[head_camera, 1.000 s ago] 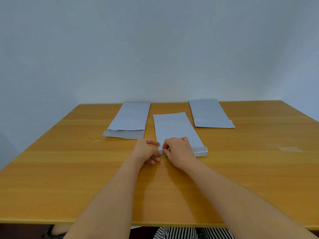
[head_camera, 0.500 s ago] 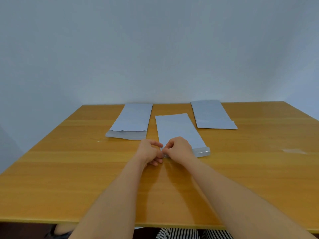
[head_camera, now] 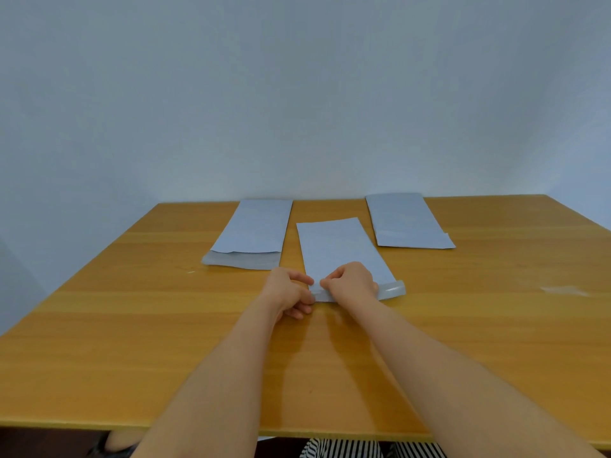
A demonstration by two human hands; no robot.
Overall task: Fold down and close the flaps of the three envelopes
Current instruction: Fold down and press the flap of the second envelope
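Three envelopes lay on my wooden table [head_camera: 132, 342] by a plain wall [head_camera: 297, 94]. My left hand [head_camera: 287, 292] and right hand [head_camera: 352, 284] pinched the middle envelope [head_camera: 337, 249] at its near flap [head_camera: 391, 290]. The left envelope [head_camera: 253, 234] and right envelope [head_camera: 406, 219] sat farther back.

A plain pale blue-grey wall [head_camera: 297, 94] fills the upper half of the frame. Below it, a glossy orange-brown wooden table [head_camera: 132, 342] spans the lower half, lit evenly and softly.

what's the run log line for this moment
both hands pinch middle envelope flap | left envelope flap open | right envelope lies flat
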